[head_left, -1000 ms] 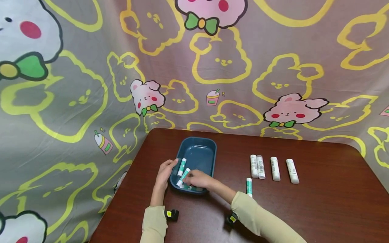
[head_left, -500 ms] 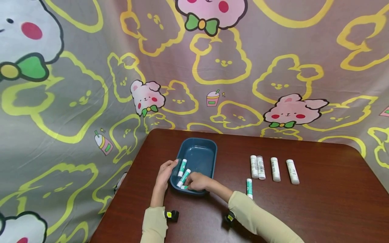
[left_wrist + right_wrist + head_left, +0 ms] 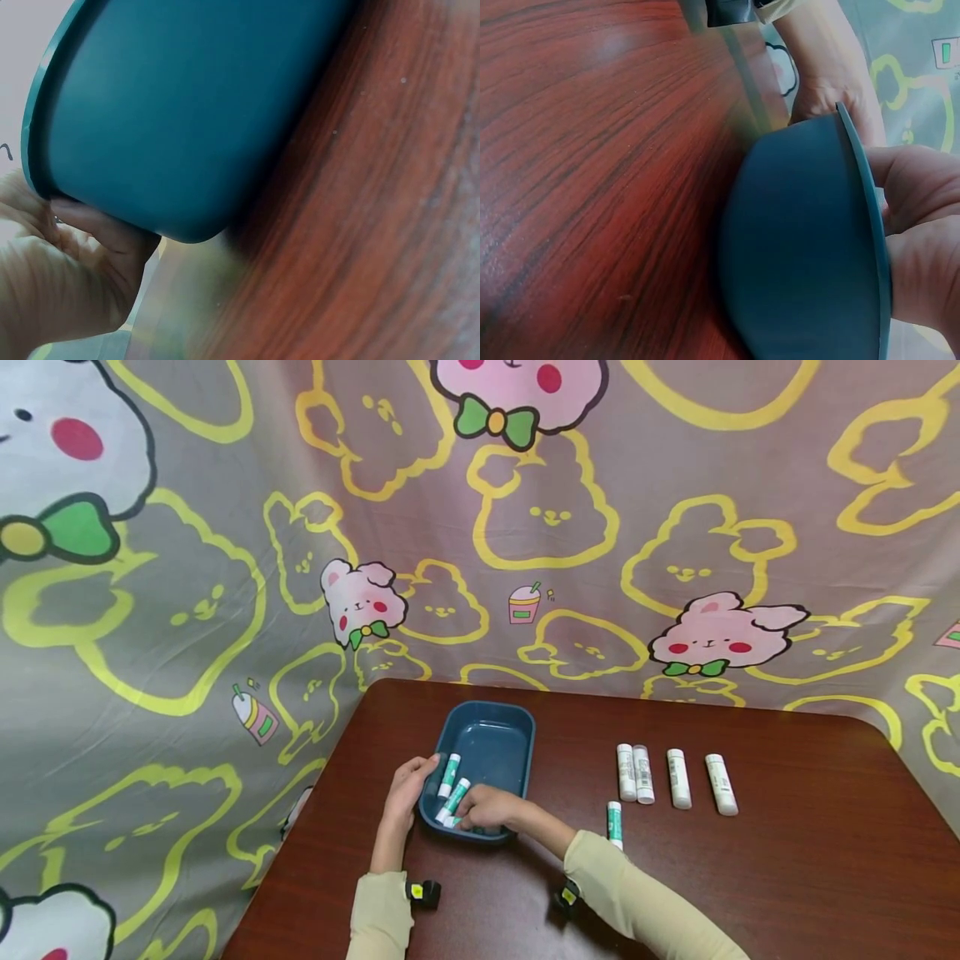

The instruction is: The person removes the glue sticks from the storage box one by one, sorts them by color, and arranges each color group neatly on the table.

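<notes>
In the head view a blue plastic tray (image 3: 495, 747) stands on the table's left part. My left hand (image 3: 405, 789) grips its left rim; the left wrist view shows that thumb against the outer wall. Inside the tray, one glue stick (image 3: 449, 775) with a green label lies along the left side, and a second glue stick (image 3: 453, 802) slants just in front of it. At the near end my right hand (image 3: 491, 808) reaches in with curled fingers, pinching another glue stick (image 3: 451, 821) that the hand mostly covers. The right wrist view hides those fingertips behind the tray wall.
On the right of the brown table (image 3: 555, 760) lie several white glue sticks (image 3: 678, 778), two side by side. Closer to my right sleeve (image 3: 622, 881) is a green-labelled glue stick (image 3: 615, 822). A patterned curtain (image 3: 570, 593) hangs behind and left of the table.
My right hand has lowered slightly towards the tray's near end, and the slanted glue stick now lies outside its fingers. My left hand and the tray have stayed put.
</notes>
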`<move>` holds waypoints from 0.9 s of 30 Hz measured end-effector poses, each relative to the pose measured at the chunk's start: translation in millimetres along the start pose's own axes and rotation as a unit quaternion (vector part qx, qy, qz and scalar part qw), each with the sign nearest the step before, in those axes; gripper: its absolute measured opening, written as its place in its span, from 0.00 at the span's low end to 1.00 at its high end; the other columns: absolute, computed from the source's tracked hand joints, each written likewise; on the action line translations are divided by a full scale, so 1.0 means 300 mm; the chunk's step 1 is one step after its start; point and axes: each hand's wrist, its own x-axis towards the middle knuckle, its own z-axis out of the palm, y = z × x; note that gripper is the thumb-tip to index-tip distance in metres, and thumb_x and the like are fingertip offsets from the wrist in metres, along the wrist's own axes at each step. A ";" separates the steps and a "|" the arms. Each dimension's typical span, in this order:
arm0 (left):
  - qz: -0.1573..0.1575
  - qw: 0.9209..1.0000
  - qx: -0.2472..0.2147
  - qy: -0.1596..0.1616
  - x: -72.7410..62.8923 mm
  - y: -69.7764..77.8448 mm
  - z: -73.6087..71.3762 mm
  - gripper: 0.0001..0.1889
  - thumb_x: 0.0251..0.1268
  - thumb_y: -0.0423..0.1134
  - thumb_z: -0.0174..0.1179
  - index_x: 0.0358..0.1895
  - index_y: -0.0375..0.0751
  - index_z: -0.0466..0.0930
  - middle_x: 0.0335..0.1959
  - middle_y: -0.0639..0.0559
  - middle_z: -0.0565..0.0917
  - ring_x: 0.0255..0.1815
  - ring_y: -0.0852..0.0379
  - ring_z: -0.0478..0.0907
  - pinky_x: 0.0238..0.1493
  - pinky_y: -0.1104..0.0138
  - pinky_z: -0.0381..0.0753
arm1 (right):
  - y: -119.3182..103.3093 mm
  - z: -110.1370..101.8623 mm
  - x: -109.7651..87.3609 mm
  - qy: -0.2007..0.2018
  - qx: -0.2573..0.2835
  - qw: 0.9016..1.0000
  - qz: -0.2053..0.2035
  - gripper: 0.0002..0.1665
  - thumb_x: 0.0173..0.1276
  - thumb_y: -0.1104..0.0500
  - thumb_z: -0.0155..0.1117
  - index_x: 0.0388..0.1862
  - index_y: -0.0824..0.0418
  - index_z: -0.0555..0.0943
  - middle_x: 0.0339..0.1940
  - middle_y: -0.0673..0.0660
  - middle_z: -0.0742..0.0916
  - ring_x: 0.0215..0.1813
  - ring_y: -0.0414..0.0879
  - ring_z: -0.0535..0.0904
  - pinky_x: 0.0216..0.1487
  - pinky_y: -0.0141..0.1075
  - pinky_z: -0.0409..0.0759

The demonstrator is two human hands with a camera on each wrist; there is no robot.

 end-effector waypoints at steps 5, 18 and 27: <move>0.004 1.000 -0.009 0.000 0.010 -0.020 -0.003 0.16 0.77 0.41 0.61 0.35 0.28 0.78 0.25 0.50 0.77 0.30 0.56 0.73 0.32 0.66 0.73 | -0.008 -0.011 -0.007 0.005 0.034 0.999 -0.012 0.05 0.65 0.71 0.69 0.30 0.74 0.84 0.20 0.45 0.76 0.25 0.36 0.66 0.29 0.28 0.66; 0.032 0.999 -0.003 0.022 0.033 -0.061 0.000 0.17 0.74 0.42 0.63 0.30 0.31 0.78 0.22 0.52 0.75 0.27 0.58 0.72 0.31 0.68 0.71 | -0.013 -0.044 -0.037 0.029 0.185 0.982 0.018 0.10 0.73 0.68 0.65 0.47 0.75 0.79 0.31 0.62 0.85 0.26 0.43 0.82 0.30 0.33 0.81; 0.025 0.999 0.001 0.025 0.039 -0.067 0.003 0.16 0.75 0.43 0.63 0.29 0.35 0.78 0.22 0.52 0.75 0.27 0.58 0.72 0.31 0.68 0.72 | -0.021 -0.105 -0.069 0.046 0.189 0.981 0.025 0.14 0.76 0.63 0.63 0.54 0.73 0.78 0.30 0.59 0.87 0.28 0.44 0.84 0.31 0.34 0.82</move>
